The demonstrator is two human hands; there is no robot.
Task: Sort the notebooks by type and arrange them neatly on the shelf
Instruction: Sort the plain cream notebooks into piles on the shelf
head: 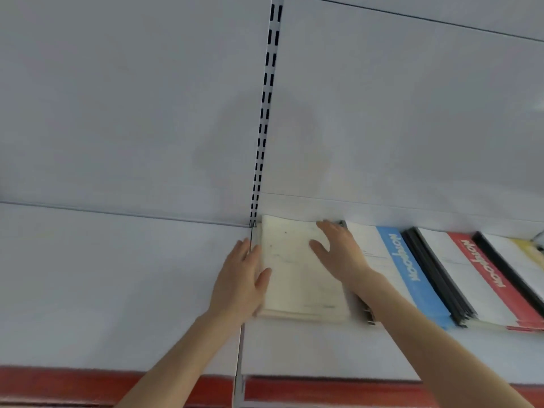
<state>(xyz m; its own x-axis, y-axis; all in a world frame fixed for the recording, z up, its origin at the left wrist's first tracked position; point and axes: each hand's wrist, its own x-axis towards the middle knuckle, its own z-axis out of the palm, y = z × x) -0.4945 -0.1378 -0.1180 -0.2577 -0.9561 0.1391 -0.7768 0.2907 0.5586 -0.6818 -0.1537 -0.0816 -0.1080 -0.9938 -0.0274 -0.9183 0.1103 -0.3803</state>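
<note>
**Cream, blue, red and yellow on a pale shelf**

Between your left hand (241,284) and your right hand (338,251) lies a cream notebook stack (297,287), its cover faintly marked with thin dark lines and specks. Just right of your right hand, a white notebook (379,254) carries a bright blue band with dark lettering. Beyond it come black spines (435,275), then a white cover with a red band (494,281) and dark lettering, then a yellow-patched cover (527,250). The shelf (117,290) under your hands is pale grey-white, with a red front strip (73,384) back past your wrists. Above your hands, a white upright (265,119) shows paired black slots.
</note>
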